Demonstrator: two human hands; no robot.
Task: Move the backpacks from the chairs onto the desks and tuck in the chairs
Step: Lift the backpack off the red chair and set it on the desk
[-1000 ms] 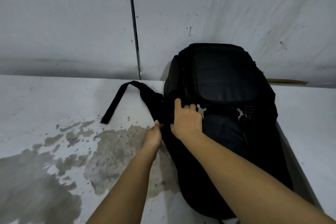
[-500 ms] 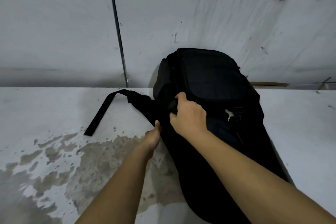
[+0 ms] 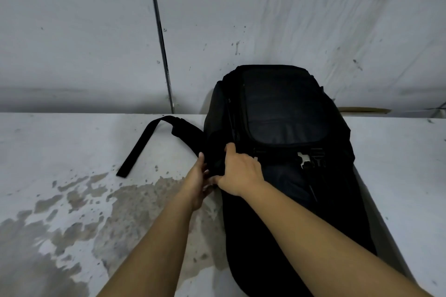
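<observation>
A black backpack (image 3: 284,152) lies on a white table (image 3: 72,152), its far end propped against the scuffed grey wall (image 3: 72,31) behind and its near end reaching toward the table's front edge. Its front panel faces up, with a small metal buckle (image 3: 303,159) showing across the middle.

A loose black strap (image 3: 142,147) comes off the backpack's left side, arches up near the wall and then runs down and to the left, its free end lying flat on the table, well clear of the bag.

Both bare arms reach in from the bottom of the view and meet at the backpack's left edge, about midway along it. The right hand (image 3: 241,173) rests on top of the bag with its fingers curled down and closed around a fold of black fabric at that edge, thumb pointing up toward the wall. The left hand (image 3: 198,181) sits just beside it, at the side of the bag where the strap joins; its fingers point forward against the fabric, but they are partly hidden by the dark material, so I cannot tell whether they are gripping or only pressing.

The table's white coating is worn away in large brownish-grey patches (image 3: 79,212) at the front left, running under the left forearm. A dark vertical seam (image 3: 159,36) divides the wall panels behind the strap.
</observation>
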